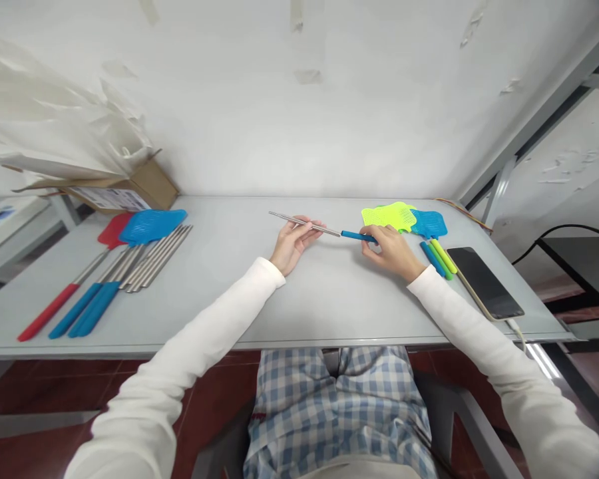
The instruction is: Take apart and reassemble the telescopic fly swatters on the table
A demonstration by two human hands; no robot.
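Note:
Above the middle of the table, my left hand (293, 245) is closed on a thin metal rod (329, 231), which slants slightly down to the right. My right hand (392, 253) pinches a blue handle sleeve (353, 235) near its right end. The sleeve's left end is very close to the rod's right tip; whether they touch I cannot tell. Beyond my right hand lie a yellow-green flyswatter head (389, 217) and a blue flyswatter head (430, 224). Blue, green and yellow handle sleeves (443, 257) lie to the right of that hand.
Red and blue flyswatters (152, 226) and several metal rods (162, 259) lie on the left of the table (219, 293). A cardboard box (152, 183) stands behind them. At the right edge, a phone (484, 283) has a white cable plugged in. A wall closes off the back.

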